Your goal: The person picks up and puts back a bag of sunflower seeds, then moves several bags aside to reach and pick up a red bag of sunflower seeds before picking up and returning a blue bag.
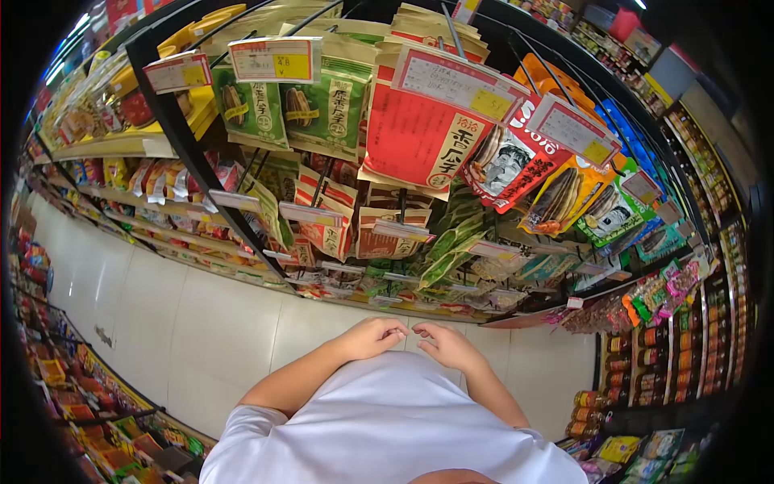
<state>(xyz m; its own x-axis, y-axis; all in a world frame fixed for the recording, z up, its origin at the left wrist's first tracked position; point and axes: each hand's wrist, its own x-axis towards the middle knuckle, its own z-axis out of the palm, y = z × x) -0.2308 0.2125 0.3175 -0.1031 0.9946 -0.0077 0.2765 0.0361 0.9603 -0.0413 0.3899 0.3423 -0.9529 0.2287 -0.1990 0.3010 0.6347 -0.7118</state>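
Observation:
My left hand [373,337] is held in front of my white shirt with its fingers loosely bent and nothing in it. Facing it, a small gap away, is my right hand [445,344], also without anything in it, its thumb and fingers apart. Beyond both hands is a rack of hanging sunflower seed bags. The nearest large ones are a red and cream bag [409,145], a green bag [329,105] and a red bag with a dark picture [511,153]. Neither hand touches a bag.
Price tags [274,60] stick out on metal hooks along the rack. Pale floor tiles [218,323] run beneath. Jars [685,343] line the shelves at right, and packaged goods [121,436] fill shelves at lower left. A black upright post [189,153] divides the shelving.

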